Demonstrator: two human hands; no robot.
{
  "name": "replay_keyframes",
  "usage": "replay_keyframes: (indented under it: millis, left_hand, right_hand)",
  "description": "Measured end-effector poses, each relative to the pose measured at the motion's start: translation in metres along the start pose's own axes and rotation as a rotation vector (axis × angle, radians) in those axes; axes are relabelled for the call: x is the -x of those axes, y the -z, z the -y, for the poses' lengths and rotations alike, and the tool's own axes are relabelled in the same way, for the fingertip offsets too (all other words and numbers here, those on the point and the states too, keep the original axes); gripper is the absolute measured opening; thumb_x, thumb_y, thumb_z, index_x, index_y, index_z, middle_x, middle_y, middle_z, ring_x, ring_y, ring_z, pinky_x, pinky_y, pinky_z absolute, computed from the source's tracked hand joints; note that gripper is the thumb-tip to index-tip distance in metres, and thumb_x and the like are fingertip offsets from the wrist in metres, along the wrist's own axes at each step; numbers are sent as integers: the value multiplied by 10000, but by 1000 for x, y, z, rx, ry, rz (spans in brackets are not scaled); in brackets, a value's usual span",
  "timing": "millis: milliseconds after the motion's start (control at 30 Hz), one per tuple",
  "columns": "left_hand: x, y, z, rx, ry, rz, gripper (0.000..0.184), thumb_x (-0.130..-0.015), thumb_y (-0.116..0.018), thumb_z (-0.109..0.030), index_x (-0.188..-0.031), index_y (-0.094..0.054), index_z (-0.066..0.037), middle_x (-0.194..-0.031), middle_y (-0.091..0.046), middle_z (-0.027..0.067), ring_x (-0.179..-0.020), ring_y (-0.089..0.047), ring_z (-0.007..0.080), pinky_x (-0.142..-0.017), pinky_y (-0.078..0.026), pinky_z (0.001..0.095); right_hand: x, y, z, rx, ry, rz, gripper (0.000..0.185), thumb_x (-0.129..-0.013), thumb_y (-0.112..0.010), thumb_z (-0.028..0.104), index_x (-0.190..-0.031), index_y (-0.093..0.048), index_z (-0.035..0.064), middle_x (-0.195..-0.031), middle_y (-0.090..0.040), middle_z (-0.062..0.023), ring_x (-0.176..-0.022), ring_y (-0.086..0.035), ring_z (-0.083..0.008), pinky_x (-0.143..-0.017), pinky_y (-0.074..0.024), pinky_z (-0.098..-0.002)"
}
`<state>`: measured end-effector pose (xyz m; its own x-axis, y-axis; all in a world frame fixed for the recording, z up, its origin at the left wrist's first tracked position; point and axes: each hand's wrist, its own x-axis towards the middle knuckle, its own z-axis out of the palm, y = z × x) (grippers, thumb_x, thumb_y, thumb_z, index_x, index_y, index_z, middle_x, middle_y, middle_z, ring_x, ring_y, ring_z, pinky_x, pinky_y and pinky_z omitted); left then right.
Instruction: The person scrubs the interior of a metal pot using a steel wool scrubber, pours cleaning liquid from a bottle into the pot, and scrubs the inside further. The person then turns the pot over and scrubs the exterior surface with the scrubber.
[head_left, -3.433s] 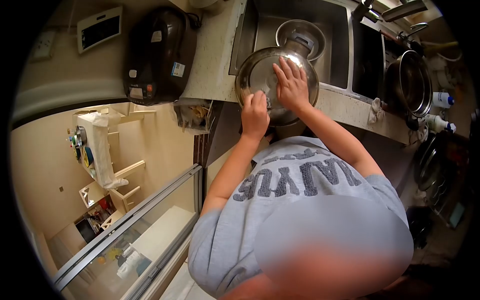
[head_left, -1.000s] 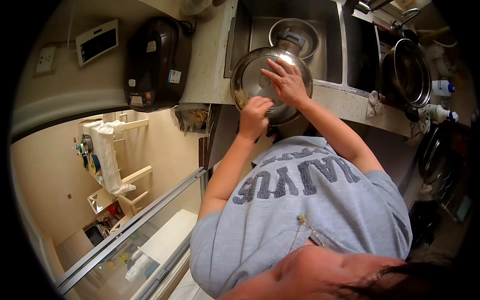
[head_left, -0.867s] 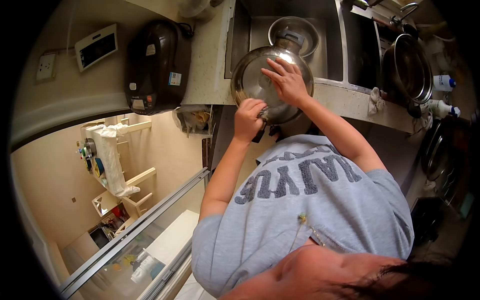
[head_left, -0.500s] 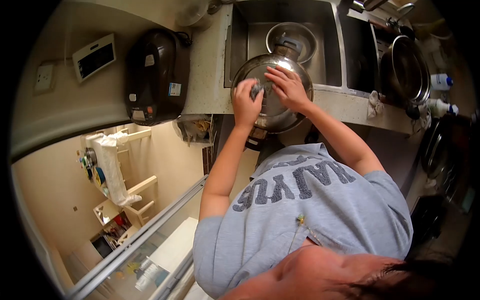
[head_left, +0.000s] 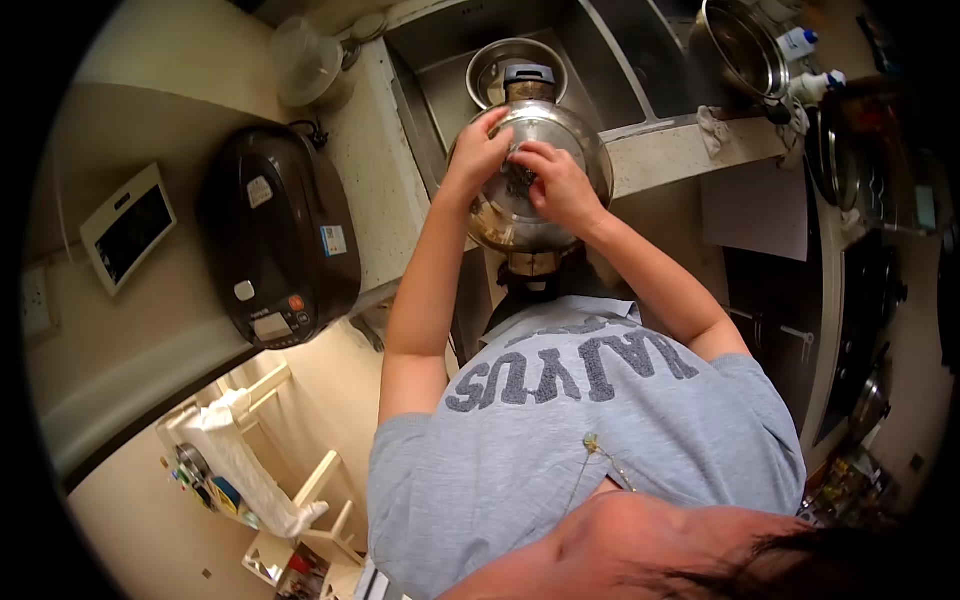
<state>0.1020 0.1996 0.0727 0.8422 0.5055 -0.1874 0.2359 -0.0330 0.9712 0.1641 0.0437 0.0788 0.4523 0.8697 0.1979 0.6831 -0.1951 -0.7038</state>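
Observation:
A large shiny steel pot (head_left: 575,135) with two handles lies across the front rim of the sink. I cannot tell whether its base or its inside faces me. My right hand (head_left: 562,187) bends its fingers over a dark, curly steel wool scrubber (head_left: 519,181), pressed to the pot's round surface. My left hand (head_left: 480,155) rests on the pot's left side, its fingers stretched out and the thumb apart. Behind the pot's far handle (head_left: 528,75), a round metal bowl (head_left: 490,68) sits in the sink (head_left: 430,50).
On the left stand a dark brown appliance (head_left: 275,240) and a clear plastic container (head_left: 305,60). To the right are a deep steel pot (head_left: 735,50), a cloth (head_left: 713,130) and white bottles (head_left: 815,85). The counter edge (head_left: 650,160) runs in front of me.
The scrubber has passed from my left hand to my right. My left hand has shifted up the pot's left side. The pot has turned, its near handle now facing me, and the view has tilted.

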Motion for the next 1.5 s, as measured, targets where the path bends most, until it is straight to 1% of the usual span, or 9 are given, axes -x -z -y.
replay_keyframes:
  millis: [67,167,300,433,733,833,900,1367,1500]
  left_hand:
    - [-33,-11,25,-242,-281,-246,374,-807,-596,-264,-1111,-627,-48,-1202,-566,166,-1152,-502,284,-959,-391,367]
    - [-35,-26,36,-718,-235,-273,413,-799,-603,-357,-1099,-634,-73,-1190,-579,124,-1128,-510,288,-949,-393,389]
    - [-34,-30,36,-769,-281,-288,438,-799,-588,-426,-1082,-627,-94,-1162,-585,103,-1113,-509,275,-948,-379,414]
    - [-22,-37,21,-901,-300,-305,536,-787,-576,-493,-1119,-590,-73,-1151,-572,98,-1114,-490,266,-941,-371,415]
    - [-22,-38,19,-961,-264,-319,571,-789,-558,-536,-1147,-585,-93,-1200,-564,100,-1130,-499,269,-938,-389,407]
    - [-19,-40,20,-957,-259,-324,570,-788,-560,-535,-1144,-587,-91,-1197,-567,99,-1129,-501,270,-937,-390,408]
    - [-22,-39,19,-952,-255,-335,569,-788,-562,-535,-1142,-588,-90,-1197,-567,98,-1128,-502,269,-937,-390,408]
    - [-22,-38,20,-953,-252,-303,566,-787,-559,-540,-1129,-593,-91,-1176,-575,96,-1109,-510,276,-926,-399,412]
    - [-23,-39,23,-954,-288,-359,526,-788,-565,-515,-1085,-604,-82,-1139,-589,97,-1080,-524,281,-904,-413,414]
  right_hand:
    - [5,-8,-1,160,60,-35,316,-700,-571,26,-1005,-628,86,-1149,-556,-94,-1067,-500,-312,-899,-438,-393]
    - [12,-8,18,273,35,-73,261,-721,-580,46,-977,-625,69,-1136,-558,-85,-1073,-489,-305,-873,-442,-393]
    - [25,-4,-5,150,135,-103,219,-735,-665,121,-943,-625,64,-1089,-563,-81,-1057,-469,-298,-906,-406,-389]
    - [35,24,-31,121,-58,-281,164,-715,-690,85,-875,-653,91,-977,-561,-78,-942,-481,-287,-836,-432,-355]
    - [47,19,-12,209,-81,-202,41,-741,-661,87,-771,-636,99,-840,-593,-56,-803,-519,-289,-721,-455,-361]
    - [45,16,-6,245,-139,-257,153,-718,-674,64,-855,-615,98,-876,-586,-81,-840,-519,-298,-745,-450,-366]
    - [53,6,8,225,-41,-59,207,-703,-687,61,-889,-604,91,-883,-578,-92,-860,-518,-295,-755,-451,-367]
    - [39,19,-13,267,-172,-191,44,-713,-642,65,-682,-614,78,-809,-570,-80,-804,-529,-285,-708,-465,-369]
    - [51,9,6,245,19,-21,51,-713,-630,49,-699,-633,98,-825,-574,-67,-809,-532,-280,-710,-483,-359]
